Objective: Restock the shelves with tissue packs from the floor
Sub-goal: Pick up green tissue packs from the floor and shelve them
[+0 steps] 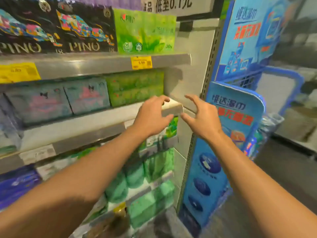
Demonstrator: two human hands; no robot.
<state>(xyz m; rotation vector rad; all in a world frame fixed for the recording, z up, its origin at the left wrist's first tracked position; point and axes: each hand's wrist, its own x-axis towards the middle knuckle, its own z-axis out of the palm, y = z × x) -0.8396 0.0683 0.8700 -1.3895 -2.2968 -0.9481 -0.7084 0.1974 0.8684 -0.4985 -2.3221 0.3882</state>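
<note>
Shelf [96, 121] edge, both hands spread.

You face a grey metal shelving unit [96, 64] in a shop aisle — its ledges carry yellow price tags [141, 62]. A perforated upright post [210, 66] ends the unit on your right. Beside it stands a blue cardboard promotional display [240, 54] printed with Chinese lettering. Behind that a blue wire rack [289, 78] shows — past it, a dull grey floor [291, 162], blurred.
</note>
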